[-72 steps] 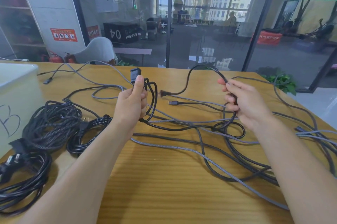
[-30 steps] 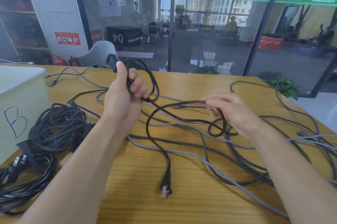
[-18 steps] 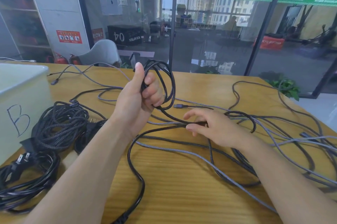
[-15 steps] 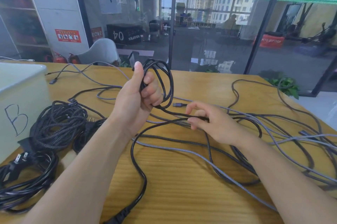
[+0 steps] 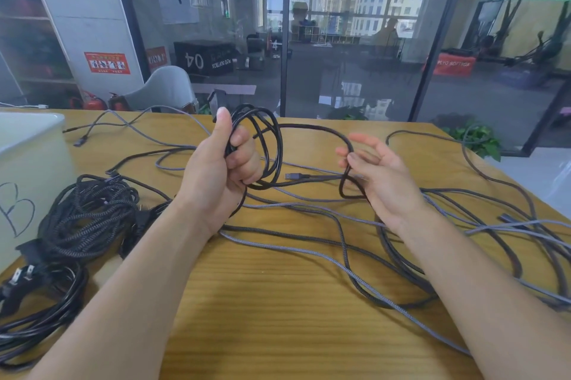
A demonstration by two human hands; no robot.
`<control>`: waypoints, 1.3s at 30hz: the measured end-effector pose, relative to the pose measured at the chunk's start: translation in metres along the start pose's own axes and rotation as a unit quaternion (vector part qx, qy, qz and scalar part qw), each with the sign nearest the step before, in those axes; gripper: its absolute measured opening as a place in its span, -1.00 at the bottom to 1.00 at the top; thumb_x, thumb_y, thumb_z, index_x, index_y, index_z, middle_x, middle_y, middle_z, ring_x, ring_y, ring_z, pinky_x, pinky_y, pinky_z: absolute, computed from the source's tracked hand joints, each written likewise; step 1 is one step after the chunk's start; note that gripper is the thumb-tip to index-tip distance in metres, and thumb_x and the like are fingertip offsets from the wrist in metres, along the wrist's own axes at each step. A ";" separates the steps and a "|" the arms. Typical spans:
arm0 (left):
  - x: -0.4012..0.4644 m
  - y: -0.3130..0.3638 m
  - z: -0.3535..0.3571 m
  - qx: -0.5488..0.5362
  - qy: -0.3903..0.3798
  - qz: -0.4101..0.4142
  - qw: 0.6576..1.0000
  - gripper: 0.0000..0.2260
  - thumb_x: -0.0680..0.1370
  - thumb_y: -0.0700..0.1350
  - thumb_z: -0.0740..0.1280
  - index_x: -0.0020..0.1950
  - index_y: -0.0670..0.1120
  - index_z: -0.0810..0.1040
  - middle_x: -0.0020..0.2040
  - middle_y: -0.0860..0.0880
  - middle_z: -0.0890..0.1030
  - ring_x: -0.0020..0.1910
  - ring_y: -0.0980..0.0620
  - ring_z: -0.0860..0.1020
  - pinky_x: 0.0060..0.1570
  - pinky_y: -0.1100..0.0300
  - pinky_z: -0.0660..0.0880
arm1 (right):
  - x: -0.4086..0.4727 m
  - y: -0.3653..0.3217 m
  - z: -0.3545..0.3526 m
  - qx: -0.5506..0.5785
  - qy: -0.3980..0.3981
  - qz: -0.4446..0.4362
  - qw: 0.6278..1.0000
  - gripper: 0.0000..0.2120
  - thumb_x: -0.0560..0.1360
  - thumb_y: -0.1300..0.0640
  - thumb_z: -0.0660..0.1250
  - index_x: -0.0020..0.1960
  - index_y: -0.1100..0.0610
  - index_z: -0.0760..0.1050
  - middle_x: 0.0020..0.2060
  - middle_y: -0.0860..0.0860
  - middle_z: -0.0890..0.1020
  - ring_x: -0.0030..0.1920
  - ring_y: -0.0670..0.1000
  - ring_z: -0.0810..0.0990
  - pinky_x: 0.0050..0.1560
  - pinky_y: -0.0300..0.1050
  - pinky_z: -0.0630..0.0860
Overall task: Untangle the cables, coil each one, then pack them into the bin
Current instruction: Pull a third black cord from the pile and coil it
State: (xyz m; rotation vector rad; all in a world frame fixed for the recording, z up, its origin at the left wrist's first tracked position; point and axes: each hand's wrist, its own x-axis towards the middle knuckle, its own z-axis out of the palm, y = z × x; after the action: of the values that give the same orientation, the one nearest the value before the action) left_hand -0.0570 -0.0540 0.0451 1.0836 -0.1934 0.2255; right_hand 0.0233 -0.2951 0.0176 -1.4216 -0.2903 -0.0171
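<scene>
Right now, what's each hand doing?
Left hand: grips the coiled black cable.
Right hand: open, fingers relaxed, the cable's loop draped across them.

The white bin (image 5: 27, 163) is cut off by the left edge. The coiled black cable (image 5: 31, 317) at near left and the grey cables (image 5: 525, 225) at right run out of frame.

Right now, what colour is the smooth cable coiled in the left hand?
Black: the smooth coiled cable in the left hand, head view.
</scene>
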 end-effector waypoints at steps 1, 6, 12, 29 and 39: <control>0.000 0.000 0.000 0.013 0.008 -0.001 1.000 -0.54 0.72 0.21 0.07 -0.30 0.01 0.32 -0.42 0.07 0.12 -0.45 0.06 0.06 -0.38 0.16 0.05 | 0.001 -0.002 -0.002 -0.010 0.023 -0.014 1.000 -0.69 0.64 0.37 0.29 0.28 0.07 0.56 0.07 0.07 0.75 0.03 0.01 0.70 0.12 -0.01 0.56; 0.001 -0.004 -0.002 0.066 0.042 0.013 0.997 -0.55 0.74 0.19 0.08 -0.30 0.01 0.29 -0.39 0.04 0.08 -0.45 0.05 0.04 -0.39 0.13 -0.01 | 0.009 -0.017 -0.025 0.067 0.196 -0.024 0.978 -0.78 0.61 0.39 0.33 0.14 0.11 0.54 -0.03 0.10 0.75 -0.07 0.02 0.74 -0.14 -0.20 0.60; 0.002 -0.003 -0.006 0.072 0.047 0.019 0.996 -0.55 0.74 0.19 0.08 -0.30 0.01 0.31 -0.40 0.04 0.10 -0.45 0.05 0.06 -0.41 0.15 0.02 | 0.025 -0.013 -0.070 0.070 0.251 0.048 0.964 -0.57 0.62 0.38 0.33 0.46 0.17 0.47 0.36 0.16 0.56 0.34 0.08 0.59 0.44 0.01 0.49; -0.001 0.002 -0.005 0.037 0.011 -0.022 0.999 -0.56 0.73 0.14 0.11 -0.31 0.01 0.30 -0.44 0.07 0.11 -0.50 0.10 0.05 -0.44 0.18 -0.01 | -0.013 -0.007 -0.002 -0.472 -0.308 -0.003 0.826 -0.82 0.65 -0.15 0.31 0.00 -0.17 0.67 -0.09 -0.20 0.71 -0.07 -0.21 0.64 0.09 -0.12 0.55; -0.007 -0.007 0.010 0.146 -0.075 -0.068 0.984 -0.58 0.73 0.13 0.09 -0.30 0.01 0.26 -0.45 0.06 0.12 -0.51 0.08 0.05 -0.48 0.22 0.03 | -0.001 -0.014 -0.016 -0.585 0.044 -0.091 0.804 -0.46 0.56 -0.29 0.35 -0.42 0.06 0.38 -0.54 -0.03 0.41 -0.48 0.02 0.39 -0.41 -0.12 0.30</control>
State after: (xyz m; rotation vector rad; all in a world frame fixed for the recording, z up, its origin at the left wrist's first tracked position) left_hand -0.0627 -0.0664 0.0420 1.4022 -0.2246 0.0495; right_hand 0.0230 -0.3127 0.0296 -2.6145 -0.3527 -0.4985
